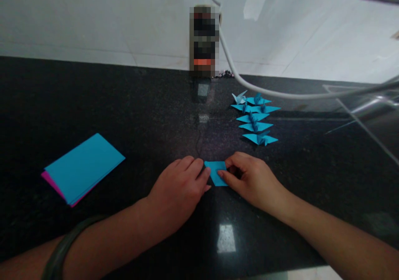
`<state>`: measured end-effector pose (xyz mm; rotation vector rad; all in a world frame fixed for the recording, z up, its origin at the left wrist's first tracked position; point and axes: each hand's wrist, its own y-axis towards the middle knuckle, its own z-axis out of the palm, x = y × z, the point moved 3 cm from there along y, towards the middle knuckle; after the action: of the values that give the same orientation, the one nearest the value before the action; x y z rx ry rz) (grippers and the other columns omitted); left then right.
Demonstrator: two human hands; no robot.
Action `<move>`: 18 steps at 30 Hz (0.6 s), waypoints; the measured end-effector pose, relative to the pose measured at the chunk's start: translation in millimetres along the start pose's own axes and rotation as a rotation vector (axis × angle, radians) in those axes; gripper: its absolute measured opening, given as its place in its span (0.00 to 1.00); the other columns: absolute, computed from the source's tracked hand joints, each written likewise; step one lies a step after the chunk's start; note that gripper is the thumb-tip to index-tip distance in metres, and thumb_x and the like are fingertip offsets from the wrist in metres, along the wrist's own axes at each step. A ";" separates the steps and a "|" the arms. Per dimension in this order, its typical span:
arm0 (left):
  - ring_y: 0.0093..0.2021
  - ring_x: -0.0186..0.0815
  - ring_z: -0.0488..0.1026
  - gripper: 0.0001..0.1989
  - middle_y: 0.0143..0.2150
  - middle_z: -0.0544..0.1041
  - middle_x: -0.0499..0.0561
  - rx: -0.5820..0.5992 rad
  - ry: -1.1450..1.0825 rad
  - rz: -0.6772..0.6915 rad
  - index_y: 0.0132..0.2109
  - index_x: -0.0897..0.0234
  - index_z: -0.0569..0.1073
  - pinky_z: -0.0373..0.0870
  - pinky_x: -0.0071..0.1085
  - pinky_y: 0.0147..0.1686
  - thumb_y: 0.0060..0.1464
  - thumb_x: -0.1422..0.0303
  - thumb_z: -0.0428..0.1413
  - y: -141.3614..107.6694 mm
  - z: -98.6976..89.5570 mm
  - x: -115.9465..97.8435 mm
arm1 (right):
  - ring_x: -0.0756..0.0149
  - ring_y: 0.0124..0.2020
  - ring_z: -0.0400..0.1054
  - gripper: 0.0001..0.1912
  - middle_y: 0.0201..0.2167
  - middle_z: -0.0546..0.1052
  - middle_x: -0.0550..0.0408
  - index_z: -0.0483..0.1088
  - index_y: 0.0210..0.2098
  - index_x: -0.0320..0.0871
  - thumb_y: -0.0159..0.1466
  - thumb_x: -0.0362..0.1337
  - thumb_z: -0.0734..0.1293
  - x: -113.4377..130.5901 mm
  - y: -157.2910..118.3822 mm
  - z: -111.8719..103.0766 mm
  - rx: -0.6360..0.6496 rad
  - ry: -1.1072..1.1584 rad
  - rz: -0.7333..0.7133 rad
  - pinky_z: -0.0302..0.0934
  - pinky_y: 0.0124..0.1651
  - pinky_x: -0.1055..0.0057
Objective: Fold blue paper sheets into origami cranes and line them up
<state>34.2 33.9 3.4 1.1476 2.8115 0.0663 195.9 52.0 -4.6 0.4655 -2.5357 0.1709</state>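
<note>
A small folded square of blue origami paper lies on the dark countertop between my hands. My right hand pinches its right edge between thumb and fingers. At the left edge rests my left hand, fingers curled, with the fingertips touching the paper; its palm side is hidden. Beyond my right hand sit several folded blue paper cranes in a loose cluster, and a paler crane stands at the cluster's far left.
A stack of blue paper sheets with pink sheets beneath lies to the left. Against the white wall stands a blurred-out upright object. A white cable droops across the back right, near clear panels.
</note>
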 end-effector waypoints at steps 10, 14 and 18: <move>0.40 0.42 0.69 0.12 0.41 0.73 0.57 0.037 0.010 -0.011 0.45 0.66 0.73 0.71 0.40 0.37 0.56 0.68 0.51 -2.2 -1.1 0.0 | 0.70 0.25 0.64 0.07 0.25 0.71 0.55 0.72 0.32 0.41 0.58 0.38 0.65 -7.5 1.8 -6.8 -0.058 -0.023 0.024 0.57 0.27 0.73; 0.41 0.42 0.69 0.13 0.42 0.73 0.58 0.021 0.011 0.004 0.47 0.67 0.72 0.71 0.40 0.37 0.58 0.69 0.48 -2.8 2.0 -0.6 | 0.70 0.24 0.63 0.10 0.25 0.71 0.56 0.69 0.27 0.42 0.60 0.41 0.63 -2.8 -2.2 -8.7 0.047 -0.066 0.077 0.55 0.26 0.73; 0.41 0.43 0.69 0.13 0.42 0.73 0.58 -0.005 0.006 0.021 0.47 0.69 0.72 0.71 0.41 0.37 0.57 0.70 0.50 -2.5 4.4 -0.4 | 0.71 0.24 0.62 0.06 0.25 0.69 0.57 0.68 0.29 0.42 0.58 0.38 0.66 -3.0 -2.5 -6.4 0.002 0.030 0.048 0.55 0.26 0.74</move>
<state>33.2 31.8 -1.1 1.1777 2.8034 0.0782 202.4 51.9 -0.7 0.4003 -2.5187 0.1969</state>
